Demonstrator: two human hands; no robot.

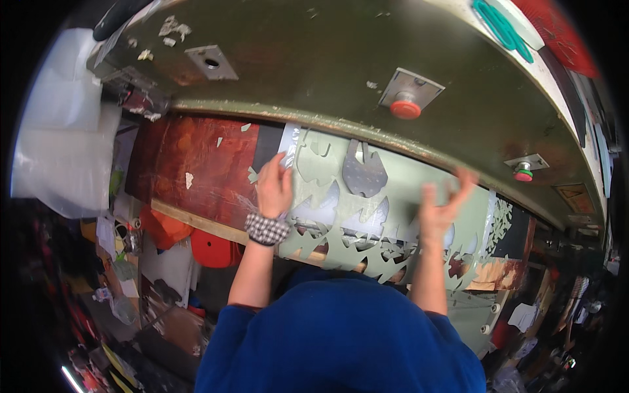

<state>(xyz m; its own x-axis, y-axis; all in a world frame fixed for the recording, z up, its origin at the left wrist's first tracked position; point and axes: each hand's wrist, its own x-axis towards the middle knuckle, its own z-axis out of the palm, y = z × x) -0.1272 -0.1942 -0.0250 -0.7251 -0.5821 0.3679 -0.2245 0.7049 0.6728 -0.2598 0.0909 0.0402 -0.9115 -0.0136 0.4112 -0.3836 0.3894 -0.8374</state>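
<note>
Nearest is the person's blue short-sleeved shirt (341,334). Beyond it, the near part of a pale green, thin sheet (406,173) is riddled with jagged openings, so cutting seems well advanced there.

The right hand (440,209), blurred, is over the right part of the sheet, its fingers spread and holding nothing visible. The left hand (272,190), above a black-and-white checked wristband (267,229), is at the sheet's left edge, fingers loosely bent and apart from the thumb; I cannot tell whether they touch it.

Between the hands, farther off, is a dark grey, dotted, notched flat shape (365,175). Curved outlines mark the sheet left of it; the plain stretch to its right looks uncut. The sheet lies across a worn red-brown surface (203,150), with small pale green scraps (499,226) at right.

Farthest stands an olive-green metal machine beam (295,62) with a red mushroom button (405,109).
</note>
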